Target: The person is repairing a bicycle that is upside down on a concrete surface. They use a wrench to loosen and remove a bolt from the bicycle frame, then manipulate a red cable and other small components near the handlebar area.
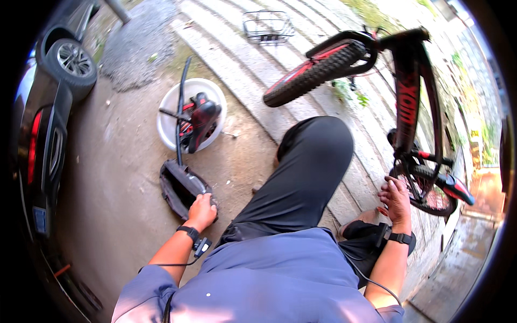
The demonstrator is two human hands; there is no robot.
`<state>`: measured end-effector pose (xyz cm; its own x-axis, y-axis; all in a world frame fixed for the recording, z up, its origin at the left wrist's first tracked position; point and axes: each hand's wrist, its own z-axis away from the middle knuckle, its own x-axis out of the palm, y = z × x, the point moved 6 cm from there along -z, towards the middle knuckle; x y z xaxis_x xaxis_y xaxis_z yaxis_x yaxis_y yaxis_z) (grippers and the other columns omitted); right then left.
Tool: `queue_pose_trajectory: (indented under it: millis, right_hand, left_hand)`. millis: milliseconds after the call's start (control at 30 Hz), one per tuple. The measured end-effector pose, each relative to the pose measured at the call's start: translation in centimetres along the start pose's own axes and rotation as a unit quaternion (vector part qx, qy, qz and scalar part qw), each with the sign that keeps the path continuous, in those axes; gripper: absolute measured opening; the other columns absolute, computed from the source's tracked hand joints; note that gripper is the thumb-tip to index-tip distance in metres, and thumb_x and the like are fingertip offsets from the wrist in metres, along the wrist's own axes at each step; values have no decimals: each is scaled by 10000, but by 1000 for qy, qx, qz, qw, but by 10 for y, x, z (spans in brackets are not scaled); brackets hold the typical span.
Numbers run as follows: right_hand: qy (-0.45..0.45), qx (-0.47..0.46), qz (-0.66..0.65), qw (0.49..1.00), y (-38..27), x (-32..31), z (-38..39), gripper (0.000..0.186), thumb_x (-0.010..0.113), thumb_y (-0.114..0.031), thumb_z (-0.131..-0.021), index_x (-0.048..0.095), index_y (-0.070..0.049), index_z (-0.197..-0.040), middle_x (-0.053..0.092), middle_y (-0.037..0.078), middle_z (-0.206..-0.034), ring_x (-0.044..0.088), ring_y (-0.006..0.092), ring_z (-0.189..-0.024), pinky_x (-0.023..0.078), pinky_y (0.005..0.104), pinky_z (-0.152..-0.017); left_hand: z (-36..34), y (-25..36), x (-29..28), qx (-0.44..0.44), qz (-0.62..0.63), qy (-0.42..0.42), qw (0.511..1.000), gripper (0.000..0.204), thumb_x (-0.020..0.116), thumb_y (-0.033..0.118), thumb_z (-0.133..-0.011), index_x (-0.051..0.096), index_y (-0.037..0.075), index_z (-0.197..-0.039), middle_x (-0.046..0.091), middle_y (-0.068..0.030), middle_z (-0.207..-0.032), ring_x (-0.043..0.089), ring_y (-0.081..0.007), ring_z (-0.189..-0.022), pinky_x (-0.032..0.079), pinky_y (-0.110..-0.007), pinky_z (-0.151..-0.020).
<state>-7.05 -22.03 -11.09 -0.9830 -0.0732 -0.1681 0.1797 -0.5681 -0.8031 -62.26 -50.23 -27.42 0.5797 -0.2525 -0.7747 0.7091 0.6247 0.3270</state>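
Note:
My left hand [202,211], fingers curled, is at the rim of an open black bag [175,191] on the ground; the fingertips are partly hidden. On the other side, my right hand [396,198] is raised beside the lower part of a black and red bicycle [407,91]. Its thumb and fingers are pinched together, and whatever they hold is too small to make out. A small red-orange ring-like thing [382,211] shows just below that hand. The bicycle's knobby front tyre [323,70] points toward the upper left, and its rear wheel [444,207] is partly hidden behind the frame.
A white bucket [219,94] holds a black bar and black and red parts. Farther off, a black wire basket [267,26] lies on the ribbed stone slabs [226,46]. A dark car [51,118] is parked at the left. My bent knee [318,145] rises between my hands.

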Motion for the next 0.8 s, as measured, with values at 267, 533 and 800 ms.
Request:
queue_pose_trajectory:
  millis: [267, 533, 800]
  right_hand:
    - [12, -27, -68, 997, 0, -45, 9, 355, 621, -269, -999, 599, -37, -1268, 660, 70, -950, 676, 147, -779, 541, 248, -655]
    - [39, -158, -80, 983, -46, -100, 31, 354, 632, -259, -1000, 605, -19, -1259, 689, 58, -984, 670, 114, -825, 535, 234, -697]
    - [255, -265, -102, 924, -65, -193, 47, 356, 662, -234, -969, 621, 4, -1230, 692, 35, -988, 664, 88, -779, 504, 219, -647]
  left_hand:
    - [-20, 62, -39, 100, -19, 57, 993, 436, 679, 135, -834, 585, 49, -1251, 610, -205, -1175, 621, -398, -1076, 515, -458, -929]
    - [-59, 195, -134, 243, 114, 167, 949, 352, 620, 33, -894, 588, -6, -1242, 642, -149, -1099, 649, -261, -1013, 515, -370, -916]
    - [-16, 411, -190, 447, 230, 161, 849, 223, 586, -20, -943, 600, -29, -1165, 657, -103, -1049, 650, -170, -952, 517, -306, -870]
